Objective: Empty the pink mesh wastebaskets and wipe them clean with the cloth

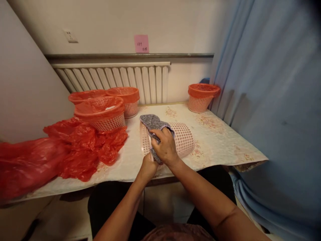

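A pale pink perforated plastic basket [184, 137] lies on its side on the table, its wider end toward the left. Draped over it is a grey speckled cloth [151, 121]. My right hand [164, 145] has its fingers closed on this cloth, pressing it against the basket's side near the rim. At the near edge of the rim, my left hand [148, 167] grips the basket, with its thumb up and its other fingers hidden. Part of the cloth hangs down between the two hands.
Several baskets with red bags over their rims [100, 115] stand at the back left, and another lined basket [200, 102] at the back right. Crumpled red plastic bags [77, 144] cover the table's left. A blue curtain [273, 100] hangs on the right; a radiator [110, 78] lines the wall.
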### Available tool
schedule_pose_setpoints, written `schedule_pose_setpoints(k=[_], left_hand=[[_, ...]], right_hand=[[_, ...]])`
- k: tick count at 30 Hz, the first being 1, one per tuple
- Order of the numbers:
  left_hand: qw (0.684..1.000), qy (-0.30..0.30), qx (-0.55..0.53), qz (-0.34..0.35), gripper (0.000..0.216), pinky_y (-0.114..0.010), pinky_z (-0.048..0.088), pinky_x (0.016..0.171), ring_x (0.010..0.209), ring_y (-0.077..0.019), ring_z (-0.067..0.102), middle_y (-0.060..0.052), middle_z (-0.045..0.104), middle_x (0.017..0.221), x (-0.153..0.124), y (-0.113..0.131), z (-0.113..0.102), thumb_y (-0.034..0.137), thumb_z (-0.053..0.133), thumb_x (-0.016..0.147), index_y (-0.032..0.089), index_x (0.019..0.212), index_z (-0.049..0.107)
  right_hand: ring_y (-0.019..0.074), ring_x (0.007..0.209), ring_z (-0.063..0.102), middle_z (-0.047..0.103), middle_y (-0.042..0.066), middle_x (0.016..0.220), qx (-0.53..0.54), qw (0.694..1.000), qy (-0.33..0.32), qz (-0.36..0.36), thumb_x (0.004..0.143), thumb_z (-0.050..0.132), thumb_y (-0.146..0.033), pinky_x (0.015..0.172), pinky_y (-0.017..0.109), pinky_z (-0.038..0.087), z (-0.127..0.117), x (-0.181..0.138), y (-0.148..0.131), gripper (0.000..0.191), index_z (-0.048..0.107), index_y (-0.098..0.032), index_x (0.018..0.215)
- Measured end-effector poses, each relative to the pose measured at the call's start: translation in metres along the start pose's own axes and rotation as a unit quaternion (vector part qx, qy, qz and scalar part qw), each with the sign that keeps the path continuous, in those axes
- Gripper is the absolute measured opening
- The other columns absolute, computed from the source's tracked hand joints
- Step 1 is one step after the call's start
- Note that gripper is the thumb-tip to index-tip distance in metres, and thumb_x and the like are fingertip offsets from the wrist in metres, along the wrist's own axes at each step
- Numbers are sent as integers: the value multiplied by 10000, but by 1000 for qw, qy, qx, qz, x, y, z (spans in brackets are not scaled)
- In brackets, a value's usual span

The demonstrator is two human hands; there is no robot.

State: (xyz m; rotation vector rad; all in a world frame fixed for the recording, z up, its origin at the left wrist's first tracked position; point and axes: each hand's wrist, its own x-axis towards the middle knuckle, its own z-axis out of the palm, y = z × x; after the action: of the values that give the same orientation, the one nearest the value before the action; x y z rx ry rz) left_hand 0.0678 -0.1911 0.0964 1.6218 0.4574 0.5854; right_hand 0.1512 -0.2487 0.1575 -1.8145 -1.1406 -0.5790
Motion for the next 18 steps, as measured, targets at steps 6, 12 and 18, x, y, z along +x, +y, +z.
schedule_pose_setpoints(k=[6,12,18], left_hand=[[997,15,-50,-64,281,-276,498,687,696,-170,628,-35,702,768,-1,0,-5,203,678,603,110,868,660],[996,14,-60,-67,273,-282,513,662,693,-177,649,-48,705,774,6,1,-5,237,692,615,114,855,654],[999,21,-4,-32,351,-350,519,854,896,-229,677,-90,734,948,4,-18,-13,342,696,687,122,959,668]], right_hand=[[240,930,495,569,82,954,-103,994,-14,17,810,527,-150,845,341,414,-9,5,68,338,688,-227,1097],[221,874,513,576,79,929,-156,979,22,127,784,513,-173,806,326,417,-28,9,147,338,705,-205,1060],[212,850,519,575,72,908,-155,973,56,164,765,505,-193,797,320,418,-33,6,168,353,714,-204,1049]])
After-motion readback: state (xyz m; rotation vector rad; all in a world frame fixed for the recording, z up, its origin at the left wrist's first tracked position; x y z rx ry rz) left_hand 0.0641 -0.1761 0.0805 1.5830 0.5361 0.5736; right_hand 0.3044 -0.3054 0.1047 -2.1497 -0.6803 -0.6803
